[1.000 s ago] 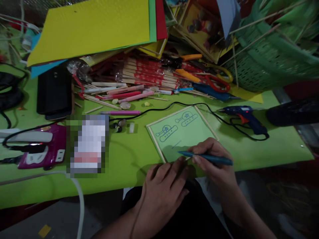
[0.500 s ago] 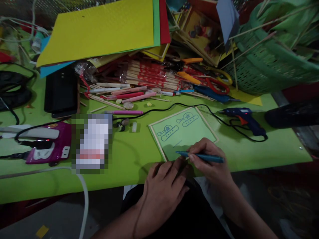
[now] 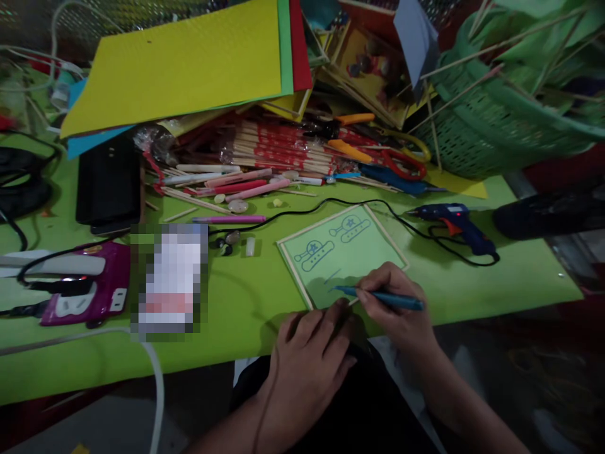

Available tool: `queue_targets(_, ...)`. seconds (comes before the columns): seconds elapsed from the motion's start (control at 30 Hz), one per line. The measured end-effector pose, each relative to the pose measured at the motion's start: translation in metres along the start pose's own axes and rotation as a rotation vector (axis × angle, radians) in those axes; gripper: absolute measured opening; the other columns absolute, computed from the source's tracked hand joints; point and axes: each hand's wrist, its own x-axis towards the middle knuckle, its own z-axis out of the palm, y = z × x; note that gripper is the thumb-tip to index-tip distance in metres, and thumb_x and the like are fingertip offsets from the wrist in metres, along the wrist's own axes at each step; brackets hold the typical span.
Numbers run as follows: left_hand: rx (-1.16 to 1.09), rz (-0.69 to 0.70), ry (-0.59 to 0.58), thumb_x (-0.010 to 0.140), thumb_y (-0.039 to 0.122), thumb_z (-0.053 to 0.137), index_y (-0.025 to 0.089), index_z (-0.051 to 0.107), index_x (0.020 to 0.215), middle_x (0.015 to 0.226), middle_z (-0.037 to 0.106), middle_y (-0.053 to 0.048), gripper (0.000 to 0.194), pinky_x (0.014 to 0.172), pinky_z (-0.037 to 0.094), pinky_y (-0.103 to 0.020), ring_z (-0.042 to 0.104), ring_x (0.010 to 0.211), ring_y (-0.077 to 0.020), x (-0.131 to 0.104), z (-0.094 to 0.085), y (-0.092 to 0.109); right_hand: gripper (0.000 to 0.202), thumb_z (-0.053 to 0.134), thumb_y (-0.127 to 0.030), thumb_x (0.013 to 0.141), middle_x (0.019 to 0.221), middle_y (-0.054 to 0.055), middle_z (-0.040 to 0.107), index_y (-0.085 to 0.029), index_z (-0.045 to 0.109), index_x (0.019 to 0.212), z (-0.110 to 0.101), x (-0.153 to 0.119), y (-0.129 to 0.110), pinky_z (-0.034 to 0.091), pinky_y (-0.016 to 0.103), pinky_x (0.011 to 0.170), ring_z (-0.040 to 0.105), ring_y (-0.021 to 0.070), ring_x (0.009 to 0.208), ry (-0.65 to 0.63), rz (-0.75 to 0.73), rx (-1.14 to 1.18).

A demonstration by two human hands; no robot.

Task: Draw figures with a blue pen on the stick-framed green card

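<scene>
A light green card point(image 3: 343, 258) edged with thin sticks lies tilted near the table's front edge. Two blue tank drawings with stars are on its upper part, and short blue strokes lie below them. My right hand point(image 3: 394, 302) is closed around a blue marker point(image 3: 397, 299), its tip at the card's lower part. My left hand point(image 3: 309, 353) rests on the card's lower edge and the table edge, fingers bent and a little spread, with nothing held in it that I can see.
A glue gun point(image 3: 460, 224) with its black cable lies at the right, near a green basket point(image 3: 496, 120). Coloured sheets point(image 3: 189, 63), pens and sticks fill the back. Left are a blurred phone point(image 3: 170, 277), a dark phone point(image 3: 108, 183) and a purple power strip point(image 3: 106, 284).
A short new blue stroke shows at the marker tip on the card. The whole view has shifted slightly; both hands keep nearly the same pose.
</scene>
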Motion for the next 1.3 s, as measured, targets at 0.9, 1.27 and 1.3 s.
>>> queue_targets(0.9, -0.074, -0.024, 0.044, 0.098, 0.041, 0.065, 0.029, 0.065, 0.134, 0.148, 0.062, 0.007, 0.038, 0.097, 0.036, -0.038, 0.054, 0.116, -0.0169, 0.002, 0.003, 0.000, 0.014, 0.075, -0.026, 0.088, 0.066, -0.003, 0.059, -0.022, 0.062, 0.083, -0.006, 0.008, 0.005, 0.036, 0.026, 0.053, 0.051, 0.0127, 0.057, 0.278, 0.004, 0.319)
queue_targets(1.27, -0.081, -0.016, 0.036, 0.098, 0.039, 0.066, 0.028, 0.064, 0.135, 0.149, 0.061, 0.007, 0.039, 0.098, 0.035, -0.037, 0.053, 0.118, -0.0167, 0.002, 0.003, -0.002, 0.018, 0.080, -0.029, 0.085, 0.068, -0.002, 0.063, -0.022, 0.064, 0.085, -0.013, 0.018, 0.009, 0.039, 0.025, 0.052, 0.054, 0.0132, 0.058, 0.174, 0.016, 0.260)
queue_targets(1.3, -0.081, -0.019, 0.033, 0.097, 0.039, 0.067, 0.028, 0.064, 0.135, 0.149, 0.061, 0.007, 0.040, 0.098, 0.035, -0.037, 0.053, 0.118, -0.0168, 0.002, 0.003, -0.002, 0.018, 0.080, -0.030, 0.085, 0.067, -0.002, 0.062, -0.022, 0.064, 0.083, -0.013, 0.019, 0.008, 0.038, 0.025, 0.051, 0.052, 0.0126, 0.056, 0.151, 0.013, 0.243)
